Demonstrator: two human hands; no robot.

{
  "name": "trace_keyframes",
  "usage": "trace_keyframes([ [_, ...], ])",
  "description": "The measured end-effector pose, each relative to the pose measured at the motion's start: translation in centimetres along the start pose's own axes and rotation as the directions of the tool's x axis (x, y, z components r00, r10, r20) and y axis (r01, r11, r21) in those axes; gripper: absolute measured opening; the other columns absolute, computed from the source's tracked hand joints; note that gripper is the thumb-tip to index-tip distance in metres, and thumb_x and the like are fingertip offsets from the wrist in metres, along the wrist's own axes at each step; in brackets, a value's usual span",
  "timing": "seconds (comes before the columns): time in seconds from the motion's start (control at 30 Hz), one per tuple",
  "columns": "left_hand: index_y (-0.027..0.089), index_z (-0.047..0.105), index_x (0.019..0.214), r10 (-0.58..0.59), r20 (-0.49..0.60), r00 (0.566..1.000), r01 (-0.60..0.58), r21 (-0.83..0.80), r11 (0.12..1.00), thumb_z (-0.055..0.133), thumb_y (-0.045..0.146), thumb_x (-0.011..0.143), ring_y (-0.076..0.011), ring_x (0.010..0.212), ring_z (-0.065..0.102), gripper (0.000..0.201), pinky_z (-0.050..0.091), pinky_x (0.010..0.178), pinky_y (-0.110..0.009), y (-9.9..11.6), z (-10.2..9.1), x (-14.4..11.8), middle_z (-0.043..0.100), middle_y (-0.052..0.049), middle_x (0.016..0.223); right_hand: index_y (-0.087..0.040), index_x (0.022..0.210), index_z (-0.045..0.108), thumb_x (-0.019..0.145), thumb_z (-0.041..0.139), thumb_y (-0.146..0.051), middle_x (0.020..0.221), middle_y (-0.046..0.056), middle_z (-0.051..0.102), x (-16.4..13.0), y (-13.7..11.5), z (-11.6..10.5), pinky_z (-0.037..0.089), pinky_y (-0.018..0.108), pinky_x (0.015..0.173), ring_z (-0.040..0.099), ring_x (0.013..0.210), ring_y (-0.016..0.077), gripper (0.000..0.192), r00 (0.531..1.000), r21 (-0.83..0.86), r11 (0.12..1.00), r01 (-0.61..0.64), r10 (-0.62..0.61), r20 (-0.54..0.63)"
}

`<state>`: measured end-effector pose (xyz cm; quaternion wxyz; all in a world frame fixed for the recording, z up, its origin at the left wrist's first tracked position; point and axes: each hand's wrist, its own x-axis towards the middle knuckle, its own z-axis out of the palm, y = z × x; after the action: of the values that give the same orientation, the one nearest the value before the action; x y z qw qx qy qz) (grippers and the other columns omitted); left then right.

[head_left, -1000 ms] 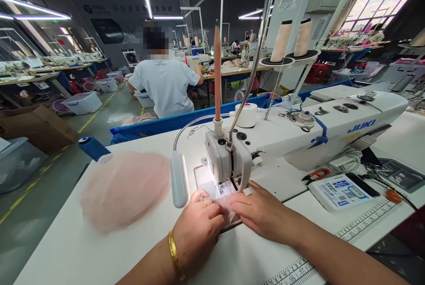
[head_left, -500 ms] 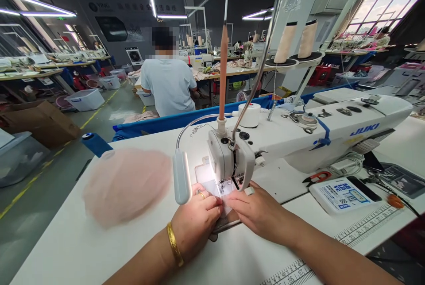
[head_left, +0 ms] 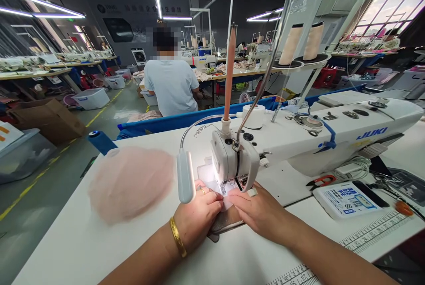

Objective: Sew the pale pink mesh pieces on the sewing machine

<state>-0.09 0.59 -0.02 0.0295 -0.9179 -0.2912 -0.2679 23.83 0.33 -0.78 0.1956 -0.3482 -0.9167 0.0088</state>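
A white sewing machine (head_left: 275, 139) stands in front of me, its presser foot (head_left: 228, 184) lit by a small lamp (head_left: 186, 176). Just before the foot, my left hand (head_left: 198, 215) and my right hand (head_left: 260, 210) pinch a small piece of pale sheer fabric (head_left: 227, 204) between bent fingers. The fingertips of both hands nearly meet, and part of the fabric is hidden under them. Below them shows the shiny metal plate (head_left: 229, 220). To the left of the lamp lies a sheer pink fabric piece (head_left: 133, 185), flat on the white table (head_left: 66, 240).
A blue thread cone (head_left: 101, 141) is at the table's left edge. Right of my hands lie red-handled snips (head_left: 322, 181), a white box (head_left: 345, 201) and a printed ruler (head_left: 375, 232). A person (head_left: 171, 83) sits ahead, back turned. Thread cones (head_left: 291, 45) stand behind the machine.
My view has turned slightly left, so everything sits a little further right. Both hands keep their hold at the presser foot; more of the metal plate shows between them.
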Motion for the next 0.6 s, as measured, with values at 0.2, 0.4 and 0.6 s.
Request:
trace_keyframes([
  [0.2, 0.02, 0.065, 0.084, -0.023, 0.004, 1.0, 0.023, 0.03, 0.999, 0.042, 0.007, 0.1, -0.0166, 0.08, 0.069, 0.031, 0.042, 0.096, -0.043, -0.5, 0.3, 0.1, 0.079, 0.002, 0.098, -0.02, 0.102, 0.067, 0.086, 0.052, -0.004, 0.105, 0.009, 0.071, 0.3, 0.0, -0.1, 0.049, 0.036, 0.079, 0.056, 0.093, 0.0271, 0.027, 0.998, -0.004, 0.999, -0.051, 0.051, -0.03],
  [0.4, 0.021, 0.066, 0.09, -0.024, 0.008, 1.0, 0.024, 0.036, 0.999, 0.04, 0.006, 0.099, -0.0172, 0.081, 0.068, 0.031, 0.044, 0.093, -0.041, -0.8, 0.4, -0.1, 0.077, 0.0, 0.099, -0.02, 0.104, 0.07, 0.085, 0.05, -0.002, 0.103, 0.009, 0.072, 0.7, -0.5, -0.8, 0.051, 0.034, 0.076, 0.06, 0.091, 0.0256, 0.033, 0.996, 0.016, 0.998, -0.065, 0.066, -0.057],
  [0.6, 0.018, 0.065, 0.117, -0.241, 0.14, 0.96, 0.241, 0.021, 0.97, 0.064, 0.041, 0.095, -0.0277, 0.098, 0.063, 0.031, 0.047, 0.094, -0.047, -0.3, -1.0, 0.0, 0.068, -0.009, 0.11, -0.019, 0.106, 0.072, 0.09, 0.047, -0.005, 0.106, 0.012, 0.073, 1.0, 0.8, -0.6, 0.053, 0.038, 0.082, 0.062, 0.096, 0.0275, 0.033, 0.987, 0.002, 0.997, -0.077, 0.077, -0.142],
])
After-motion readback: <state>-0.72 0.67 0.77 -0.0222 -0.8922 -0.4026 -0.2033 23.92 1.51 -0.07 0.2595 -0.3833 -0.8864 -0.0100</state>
